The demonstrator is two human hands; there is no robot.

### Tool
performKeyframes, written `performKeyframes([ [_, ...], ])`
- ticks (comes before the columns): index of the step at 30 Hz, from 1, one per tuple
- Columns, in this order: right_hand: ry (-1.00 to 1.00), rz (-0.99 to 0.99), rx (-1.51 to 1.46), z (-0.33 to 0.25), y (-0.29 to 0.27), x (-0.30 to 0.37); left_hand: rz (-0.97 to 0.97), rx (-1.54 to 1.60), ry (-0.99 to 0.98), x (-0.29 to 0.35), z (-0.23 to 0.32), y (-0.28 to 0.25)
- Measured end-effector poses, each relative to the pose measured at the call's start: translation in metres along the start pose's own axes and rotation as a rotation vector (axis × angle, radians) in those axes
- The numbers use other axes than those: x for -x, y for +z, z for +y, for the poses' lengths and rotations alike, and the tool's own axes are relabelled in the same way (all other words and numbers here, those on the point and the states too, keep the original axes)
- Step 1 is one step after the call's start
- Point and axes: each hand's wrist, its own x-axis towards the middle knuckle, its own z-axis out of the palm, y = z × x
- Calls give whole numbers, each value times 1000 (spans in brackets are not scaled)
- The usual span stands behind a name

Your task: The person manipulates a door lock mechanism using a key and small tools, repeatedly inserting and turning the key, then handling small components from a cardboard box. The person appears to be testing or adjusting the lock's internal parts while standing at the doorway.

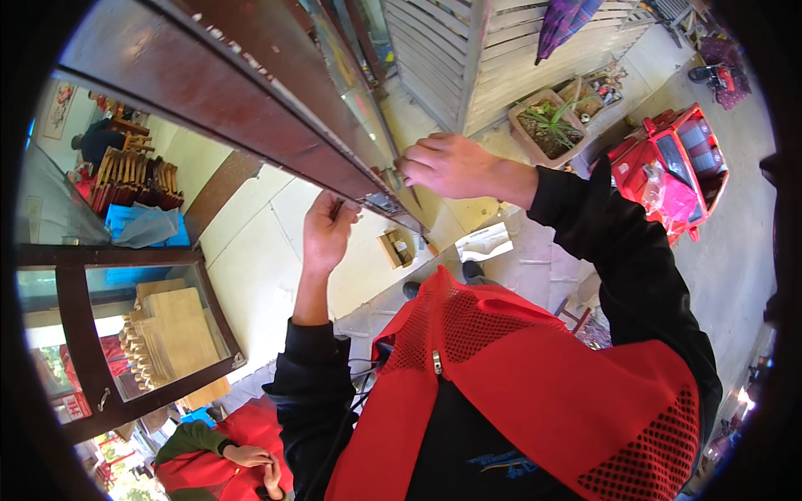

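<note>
At the dark red-brown wooden door frame, keep right hand clamped on the small metal fitting, left hand pinching a thin pin squarely

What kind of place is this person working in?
Probably a shopfront or doorway that opens onto a yard. Both hands, left hand and right hand, are at a dark red glazed door frame, with a potted plant and a red crate on the pavement.

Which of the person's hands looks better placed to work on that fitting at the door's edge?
Probably the right hand: its fingertips already touch the small fitting on the dark door frame. The left hand sits lower.
</note>
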Motion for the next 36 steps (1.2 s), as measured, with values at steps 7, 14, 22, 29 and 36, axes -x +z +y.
performKeyframes([
  [7, -46, 67, 112, -1, 6, 3, 40, -79, 100, 2, -3, 0],
  [14, 80, 36, -40, -5, 14, 5, 211, -412, 372, -7, -8, 6],
  [22, 1214, -226, -1339, -20, 6, -12, 118, 106, 125, 0, 0, 5],
  [29, 1634, -240, -1947, -10, 12, -16, 34, 484, -311, 1, 15, -3],
  [36, 1165, 53, -1133, -24, 12, -2, 17, 247, -142, -3, 15, -4],
])
